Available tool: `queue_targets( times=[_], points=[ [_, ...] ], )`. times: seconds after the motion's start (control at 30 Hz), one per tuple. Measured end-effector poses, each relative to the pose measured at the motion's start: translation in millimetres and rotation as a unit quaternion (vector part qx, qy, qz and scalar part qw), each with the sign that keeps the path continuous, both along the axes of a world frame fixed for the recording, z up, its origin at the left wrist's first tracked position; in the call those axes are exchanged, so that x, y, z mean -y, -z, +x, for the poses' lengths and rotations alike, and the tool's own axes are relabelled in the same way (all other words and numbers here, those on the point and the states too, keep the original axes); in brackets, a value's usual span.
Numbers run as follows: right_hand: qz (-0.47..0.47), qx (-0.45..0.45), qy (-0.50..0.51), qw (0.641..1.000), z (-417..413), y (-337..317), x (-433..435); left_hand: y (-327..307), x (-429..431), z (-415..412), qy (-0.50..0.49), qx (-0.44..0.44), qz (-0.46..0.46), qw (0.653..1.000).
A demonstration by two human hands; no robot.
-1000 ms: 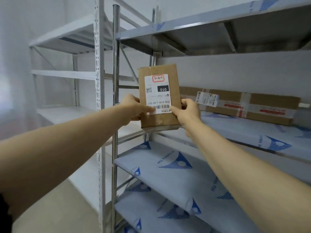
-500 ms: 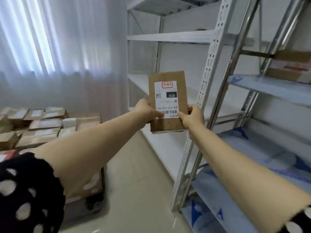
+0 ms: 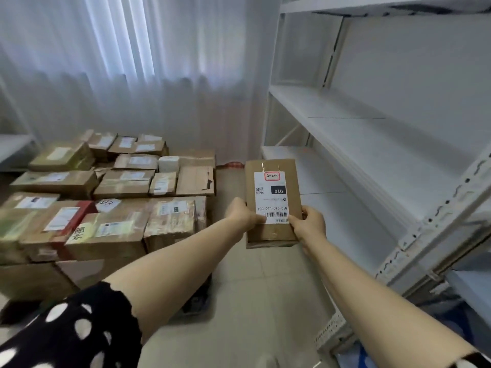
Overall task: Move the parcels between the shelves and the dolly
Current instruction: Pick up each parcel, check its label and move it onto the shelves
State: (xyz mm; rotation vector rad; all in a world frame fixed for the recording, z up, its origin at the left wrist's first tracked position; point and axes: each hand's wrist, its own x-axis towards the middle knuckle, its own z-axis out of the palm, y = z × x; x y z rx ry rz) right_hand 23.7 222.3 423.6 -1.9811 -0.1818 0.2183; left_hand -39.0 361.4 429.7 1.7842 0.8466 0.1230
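While the left hand [image 3: 240,215] and right hand [image 3: 309,224] pinch its lower sides, a parcel [image 3: 272,200] is held label-up, which suits reading it. Stacked parcels [image 3: 119,208] apparently hide the dolly.

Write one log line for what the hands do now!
left hand: grips small brown cardboard parcel | right hand: grips same parcel | stacked cardboard boxes: left | white metal shelves: right

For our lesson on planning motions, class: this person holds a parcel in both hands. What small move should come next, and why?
Probably carry the parcel left and down toward the pile. The left hand and right hand grip its lower end, it hangs over the floor, and it stood on the rack a second ago, so the pile looks like its goal.
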Motion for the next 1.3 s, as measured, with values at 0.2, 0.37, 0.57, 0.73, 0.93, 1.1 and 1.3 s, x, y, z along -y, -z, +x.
queue_targets(
  times=[0.2, 0.37, 0.57, 0.73, 0.93, 1.1, 1.3],
  points=[
    [-0.004, -0.036, -0.027, 0.999, 115, 33, -56, 27, -49, 106, -0.034, -0.039, 0.004, 0.999],
    [-0.016, -0.065, -0.060, 0.996, 200, 49, -107, 38, -94, 181, -0.052, -0.071, 0.009, 0.996],
    [-0.010, -0.124, -0.097, 0.988, 260, 73, -182, 52, -162, 233, -0.078, -0.117, 0.032, 0.989],
    [-0.021, -0.133, -0.123, 0.983, 312, 84, -255, 61, -228, 280, -0.106, -0.110, 0.017, 0.988],
    [-0.036, -0.132, -0.132, 0.982, 391, 86, -349, 68, -323, 354, -0.104, -0.094, 0.022, 0.990],
    [-0.043, -0.124, -0.150, 0.980, 446, 87, -429, 69, -402, 402, -0.120, -0.077, -0.030, 0.989],
    [-0.015, -0.169, -0.148, 0.974, 503, 101, -503, 80, -474, 459, -0.134, -0.076, -0.045, 0.987]
  ],
)
